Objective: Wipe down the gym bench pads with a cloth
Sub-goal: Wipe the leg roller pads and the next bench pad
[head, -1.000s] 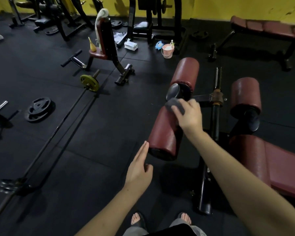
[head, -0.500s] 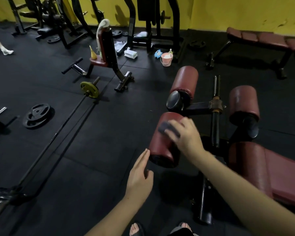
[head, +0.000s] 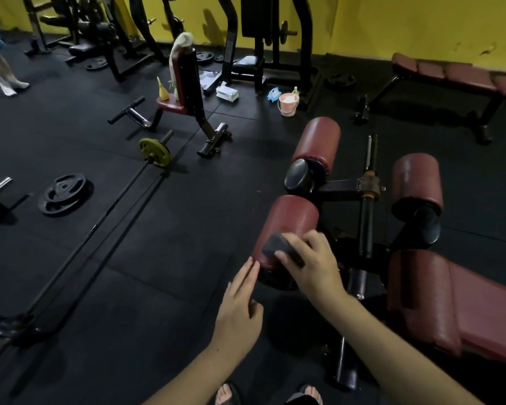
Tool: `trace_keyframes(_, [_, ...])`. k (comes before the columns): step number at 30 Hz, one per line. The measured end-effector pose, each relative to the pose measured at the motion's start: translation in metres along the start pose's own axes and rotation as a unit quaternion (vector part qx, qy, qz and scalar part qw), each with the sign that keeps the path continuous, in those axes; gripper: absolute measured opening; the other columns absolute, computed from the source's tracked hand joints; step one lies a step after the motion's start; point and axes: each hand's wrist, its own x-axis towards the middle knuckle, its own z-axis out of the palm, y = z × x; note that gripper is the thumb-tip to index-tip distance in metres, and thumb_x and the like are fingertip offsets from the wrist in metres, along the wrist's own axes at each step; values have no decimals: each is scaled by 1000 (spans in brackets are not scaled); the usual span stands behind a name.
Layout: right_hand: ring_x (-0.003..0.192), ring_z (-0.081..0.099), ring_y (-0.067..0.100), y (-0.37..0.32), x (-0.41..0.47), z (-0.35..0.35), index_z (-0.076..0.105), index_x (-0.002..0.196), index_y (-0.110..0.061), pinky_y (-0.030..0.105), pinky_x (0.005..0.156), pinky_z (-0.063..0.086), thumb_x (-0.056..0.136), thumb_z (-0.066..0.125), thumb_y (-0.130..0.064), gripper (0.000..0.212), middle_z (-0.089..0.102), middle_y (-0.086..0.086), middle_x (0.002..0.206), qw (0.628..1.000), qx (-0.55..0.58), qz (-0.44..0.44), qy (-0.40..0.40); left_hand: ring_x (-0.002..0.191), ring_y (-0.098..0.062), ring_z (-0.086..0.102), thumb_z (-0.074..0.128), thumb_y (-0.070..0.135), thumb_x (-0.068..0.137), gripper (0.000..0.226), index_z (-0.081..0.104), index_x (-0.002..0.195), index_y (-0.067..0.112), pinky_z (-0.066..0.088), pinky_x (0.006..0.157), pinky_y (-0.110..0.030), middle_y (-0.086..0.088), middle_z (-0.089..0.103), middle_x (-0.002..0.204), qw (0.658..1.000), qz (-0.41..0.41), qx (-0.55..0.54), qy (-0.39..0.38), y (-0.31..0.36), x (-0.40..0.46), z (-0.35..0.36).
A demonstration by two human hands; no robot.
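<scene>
**Cloth now at near end of the roller pad**

Right hand (head: 311, 268) has slid down the near left roller pad (head: 289, 226) since a second ago; it was up at the far end. Fingers curled over a dark cloth (head: 281, 248), pressing it on the pad's near end. Left hand (head: 240, 305) has fingers straight and relaxed, tips touching the pad's lower edge, holding nothing.

Bench (head: 456, 311) has maroon padding, with two more roller pads beyond on a black frame. Floor (head: 129, 273) is black rubber tile, wall (head: 406, 21) yellow. Barbell (head: 100, 229) and weight plate (head: 62, 194) lie left. Pink bucket (head: 288, 104) sits near the far machines.
</scene>
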Motion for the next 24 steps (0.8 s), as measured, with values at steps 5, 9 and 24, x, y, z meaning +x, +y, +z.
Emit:
trace_keyframes(5, [97, 52, 28, 49, 88, 8, 69, 129, -25, 32, 87, 42, 98, 65, -45, 37, 47, 1, 95, 993, -2, 119, -1, 105, 3, 60, 51, -1, 93, 80, 30, 158, 42, 51, 85, -16, 48, 11, 155, 1000, -20, -20, -10, 2, 1, -4])
trace_keyframes(9, [95, 47, 19, 29, 71, 11, 68, 129, -27, 36, 86, 47, 96, 66, -47, 38, 47, 0, 96, 989, 3, 150, 17, 141, 7, 37, 52, 3, 95, 75, 35, 156, 43, 46, 111, -31, 47, 18, 154, 998, -33, -47, -6, 0, 3, -11])
trace_keyframes(24, [102, 52, 22, 45, 81, 14, 65, 137, -24, 32, 93, 45, 99, 67, -44, 43, 49, 0, 101, 974, 48, 216, 47, 149, 11, 13, 57, 12, 96, 76, 25, 161, 36, 22, 127, -41, 40, 10, 160, 999, 19, 32, -12, -14, 6, -7])
